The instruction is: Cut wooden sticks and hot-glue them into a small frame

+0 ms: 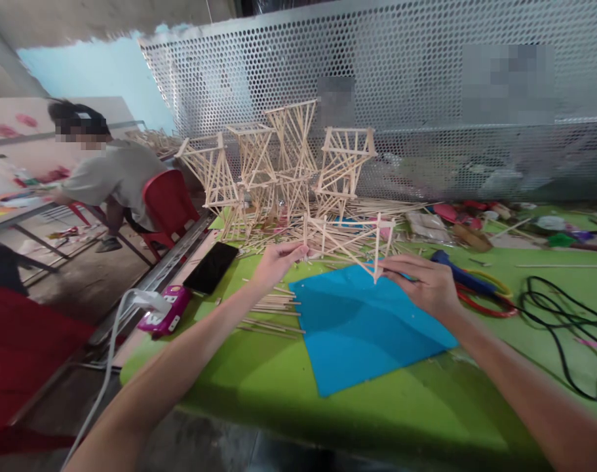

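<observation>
Between my two hands a small frame of thin wooden sticks [345, 239] is held up above a blue sheet [371, 334]. My left hand [281, 259] pinches its left lower corner between thumb and fingers. At the right lower corner, the fingers of my right hand [421, 278] close on the frame. Several loose wooden sticks [273, 305] lie left of the blue sheet. Behind the frame stand several stick structures [283, 157] with crossing struts, over a heap of more sticks.
On the green table [249, 373] lie a black phone [211, 269], a pink power strip [165, 311] with a white cable, a blue glue gun [462, 274] and a black cord [554, 314]. A perforated metal panel [401, 85] rises behind. A person [116, 170] sits at the left.
</observation>
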The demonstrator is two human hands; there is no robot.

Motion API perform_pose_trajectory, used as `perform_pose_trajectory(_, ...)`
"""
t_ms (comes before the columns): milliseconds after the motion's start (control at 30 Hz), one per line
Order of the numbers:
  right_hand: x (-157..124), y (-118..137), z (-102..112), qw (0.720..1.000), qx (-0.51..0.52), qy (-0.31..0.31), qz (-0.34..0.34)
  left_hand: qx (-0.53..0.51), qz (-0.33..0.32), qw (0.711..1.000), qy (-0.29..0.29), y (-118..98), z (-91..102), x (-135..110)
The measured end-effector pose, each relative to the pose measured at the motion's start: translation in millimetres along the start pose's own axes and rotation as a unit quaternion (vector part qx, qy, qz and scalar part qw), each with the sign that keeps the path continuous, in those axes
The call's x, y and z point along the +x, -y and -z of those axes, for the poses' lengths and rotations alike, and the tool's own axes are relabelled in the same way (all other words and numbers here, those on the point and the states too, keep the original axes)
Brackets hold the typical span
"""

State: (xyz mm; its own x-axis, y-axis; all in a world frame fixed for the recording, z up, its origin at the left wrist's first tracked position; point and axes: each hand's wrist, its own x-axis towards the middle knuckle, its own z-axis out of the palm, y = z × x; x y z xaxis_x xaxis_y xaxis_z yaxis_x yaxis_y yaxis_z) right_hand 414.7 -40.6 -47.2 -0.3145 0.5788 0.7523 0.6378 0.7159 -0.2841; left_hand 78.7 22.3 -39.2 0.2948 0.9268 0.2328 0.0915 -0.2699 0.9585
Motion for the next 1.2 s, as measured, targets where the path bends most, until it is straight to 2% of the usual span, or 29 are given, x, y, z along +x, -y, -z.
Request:
perform_pose_trajectory(133, 1.1, 2.1, 1.7, 0.999, 0.001, 0.027, 0.019, 0.020, -0.004, 0.999, -0.029, -5.0, -2.6, -2.7)
perform_pose_trajectory(367, -1.0, -0.6, -4.9, 0.997, 0.009, 0.066, 0.034, 0.001, 0.008, 0.993, -0.120, -7.7, -7.0, -3.3)
perform_pose_trajectory(600, -4.4, -3.7, -5.9, 0.996, 0.001, 0.081, 0.035, 0.030, 0.011, 0.992, -0.124, -8.0, -6.8, -4.9)
perform_pose_trajectory(767, -3.3, -0.9, -8.1, 0.997, -0.009, 0.048, 0.054, 0.043, 0.002, 0.991, -0.124, 2.9, -6.3, -2.5)
perform_pose_trajectory(900, 4.6, 14.2, -7.2, 0.997, -0.037, 0.036, 0.063, 0.046, 0.008, 0.990, -0.130, 6.1, -3.5, -0.3)
perform_pose_trajectory(1100, 36.5, 51.7, -0.9, 0.994, -0.075, 0.041, 0.069, -0.006, -0.007, 0.988, -0.151, 4.3, 1.4, 3.3)
perform_pose_trajectory(1200, 41.3, 51.9, -6.7, 0.995, -0.068, 0.031, 0.070, -0.034, 0.021, 0.985, -0.170, 5.9, 3.1, 5.5)
